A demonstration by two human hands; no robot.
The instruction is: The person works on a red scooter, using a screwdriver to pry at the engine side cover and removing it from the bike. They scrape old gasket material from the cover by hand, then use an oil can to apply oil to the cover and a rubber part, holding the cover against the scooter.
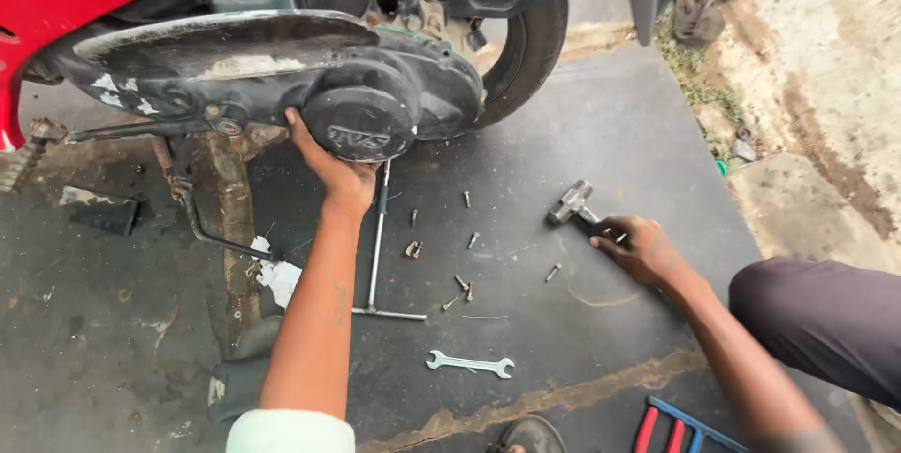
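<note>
Head cam: left hand (336,171) pressed flat under scooter's black metal engine side cover (282,77), fingers spread, steadying it. Right hand (638,248) clenched on steel hammer (572,203) w/ head resting on dark floor mat (582,115), near loose bolts (465,289).

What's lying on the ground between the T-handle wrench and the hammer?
In the head view, several loose bolts lie scattered on the dark mat between the T-handle wrench and the hammer.

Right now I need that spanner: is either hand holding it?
No. The spanner lies alone on the floor, while the right hand grips a hammer and the left hand presses the engine cover.
</note>
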